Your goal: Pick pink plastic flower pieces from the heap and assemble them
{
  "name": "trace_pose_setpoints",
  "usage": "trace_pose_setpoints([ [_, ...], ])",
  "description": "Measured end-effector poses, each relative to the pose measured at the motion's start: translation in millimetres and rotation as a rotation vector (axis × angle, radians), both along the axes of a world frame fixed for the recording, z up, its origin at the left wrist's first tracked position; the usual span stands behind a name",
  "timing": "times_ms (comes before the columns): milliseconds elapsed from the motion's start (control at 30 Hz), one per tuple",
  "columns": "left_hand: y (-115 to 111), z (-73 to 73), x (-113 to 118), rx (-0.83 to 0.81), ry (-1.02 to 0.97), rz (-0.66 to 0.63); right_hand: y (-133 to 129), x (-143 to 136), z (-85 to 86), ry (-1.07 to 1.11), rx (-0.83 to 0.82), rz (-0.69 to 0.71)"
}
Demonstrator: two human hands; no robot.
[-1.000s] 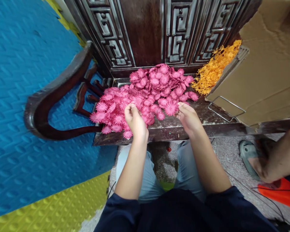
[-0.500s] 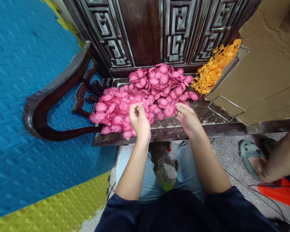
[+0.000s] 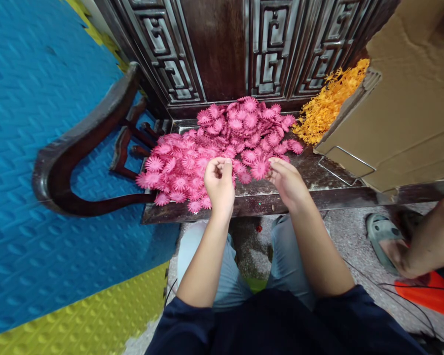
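A heap of pink flower-shaped pieces (image 3: 185,162) lies on the dark wooden bench (image 3: 259,203). My left hand (image 3: 220,185) is over the heap's front edge, its fingers curled and thumb and forefinger together; anything between them is too small to make out. To its right, my right hand (image 3: 286,181) pinches a pink flower (image 3: 260,167) by its right side, between thumb and fingertips. A small gap separates my left hand from that flower.
Orange flower pieces (image 3: 318,116) lie at the back right, beside a cardboard box (image 3: 403,118) with a wire handle (image 3: 348,165). A curved wooden armrest (image 3: 85,133) stands at left. Another person's foot in a sandal (image 3: 387,241) is on the floor at right.
My left hand has moved slightly to the right, closer to the flower in my right hand. My right hand has hardly moved.
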State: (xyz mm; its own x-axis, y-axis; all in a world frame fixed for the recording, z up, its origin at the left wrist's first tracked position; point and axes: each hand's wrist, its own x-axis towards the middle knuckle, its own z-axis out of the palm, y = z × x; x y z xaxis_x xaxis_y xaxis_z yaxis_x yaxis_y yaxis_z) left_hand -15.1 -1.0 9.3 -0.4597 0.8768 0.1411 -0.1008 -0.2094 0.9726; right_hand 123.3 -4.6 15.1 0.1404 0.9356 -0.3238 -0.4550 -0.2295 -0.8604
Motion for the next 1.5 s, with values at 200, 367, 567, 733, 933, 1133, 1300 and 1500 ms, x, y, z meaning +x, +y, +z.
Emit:
trace_pose_setpoints([
  [200,-5.4,2.8,2.1,0.008,0.183,-0.013,-0.9,-1.8,1.6,0.003,-0.009,-0.024],
  [367,-6.2,4.1,5.2,-0.011,0.03,-0.158,-0.5,-2.0,2.4,0.001,-0.014,-0.026],
  [567,-2.0,2.0,5.7,-0.085,-0.296,-0.323,-0.8,-1.5,2.1,0.018,-0.006,-0.032],
  [733,-0.3,1.6,3.8,-0.159,-0.481,-0.435,-0.8,-1.4,1.8,0.016,-0.003,-0.022],
  [933,-1.6,0.3,3.8,-0.186,-0.459,-0.496,-1.2,-1.7,1.5,0.004,0.012,-0.004],
  [1133,-0.8,-0.3,6.3,-0.191,-0.41,-0.46,-0.3,-0.5,-2.5,0.041,-0.006,-0.015],
  [1300,-0.8,0.5,7.2,-0.211,-0.358,-0.403,3.5,4.5,-7.6,0.262,-0.136,-0.25],
  [1500,-1.3,-2.4,6.6,-0.197,-0.319,-0.409,5.8,7.3,-12.7,0.344,-0.159,-0.202],
])
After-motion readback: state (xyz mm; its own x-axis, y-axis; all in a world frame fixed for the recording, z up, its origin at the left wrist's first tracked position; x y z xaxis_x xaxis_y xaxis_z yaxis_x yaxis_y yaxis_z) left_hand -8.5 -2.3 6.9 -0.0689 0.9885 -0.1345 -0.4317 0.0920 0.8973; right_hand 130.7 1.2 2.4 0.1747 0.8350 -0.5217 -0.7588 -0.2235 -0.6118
